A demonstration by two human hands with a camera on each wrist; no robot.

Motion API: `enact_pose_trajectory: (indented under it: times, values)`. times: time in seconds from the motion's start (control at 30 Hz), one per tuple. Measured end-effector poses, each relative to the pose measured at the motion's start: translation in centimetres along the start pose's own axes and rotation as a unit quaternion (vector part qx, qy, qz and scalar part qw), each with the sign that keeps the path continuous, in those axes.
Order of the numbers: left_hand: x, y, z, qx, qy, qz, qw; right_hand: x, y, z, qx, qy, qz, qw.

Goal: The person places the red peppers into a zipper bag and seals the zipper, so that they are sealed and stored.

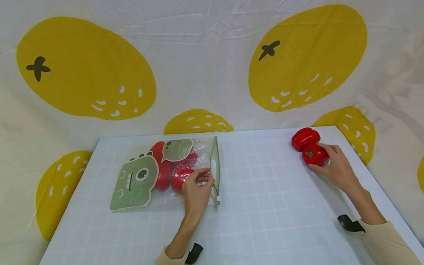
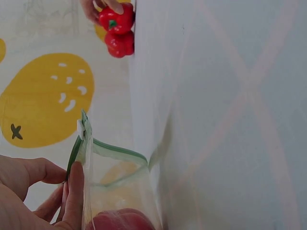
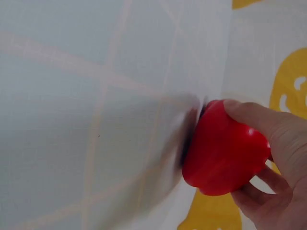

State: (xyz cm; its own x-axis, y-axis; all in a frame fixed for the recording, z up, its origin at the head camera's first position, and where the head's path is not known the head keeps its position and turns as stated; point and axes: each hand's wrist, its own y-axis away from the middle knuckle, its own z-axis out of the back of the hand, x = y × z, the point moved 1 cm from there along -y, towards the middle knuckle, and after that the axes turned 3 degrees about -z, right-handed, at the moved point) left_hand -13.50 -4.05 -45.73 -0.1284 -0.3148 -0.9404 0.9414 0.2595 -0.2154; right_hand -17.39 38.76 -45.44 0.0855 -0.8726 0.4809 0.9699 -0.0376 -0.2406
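A clear zip bag [image 1: 129,190] with a green dinosaur print lies on its side at the left of the table, with several red things inside, one a red bell pepper [image 1: 181,178] near the mouth. My left hand [image 1: 197,192] pinches the upper edge of the bag's mouth between thumb and fingers. In the left wrist view, the green zip strip [image 2: 120,152] gapes apart, with a white slider [image 2: 80,129] at its corner. At the far right, my right hand [image 1: 339,169] grips a red bell pepper [image 3: 225,153] by its sides, green stem facing left.
Another red bell pepper [image 1: 305,138] lies just behind the gripped one, close to the table's back right corner. The table [image 1: 260,210] has a pale checked cover. Behind it hangs a white cloth [image 1: 201,68] printed with large yellow fruits.
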Motion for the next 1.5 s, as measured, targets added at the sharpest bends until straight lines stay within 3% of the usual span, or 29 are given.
enact_pose_trajectory:
  times: [0.4,0.83,1.07,1.5]
  values:
    - [0.0,0.0,0.1,-0.004,0.003,-0.004,1.0000,0.9,0.2,0.5,-0.006,-0.034,-0.018,0.999]
    - [0.1,0.1,0.1,-0.003,0.002,-0.006,1.0000,2.8,-0.2,-0.2,-0.003,-0.091,-0.040,0.995]
    - [0.1,0.0,0.1,-0.005,0.007,-0.015,0.9999,4.0,-0.5,-0.9,0.003,-0.151,-0.062,0.987]
    - [0.1,0.0,0.1,0.000,0.014,0.003,0.9999,6.9,-1.3,-2.1,0.033,-0.224,-0.119,0.967]
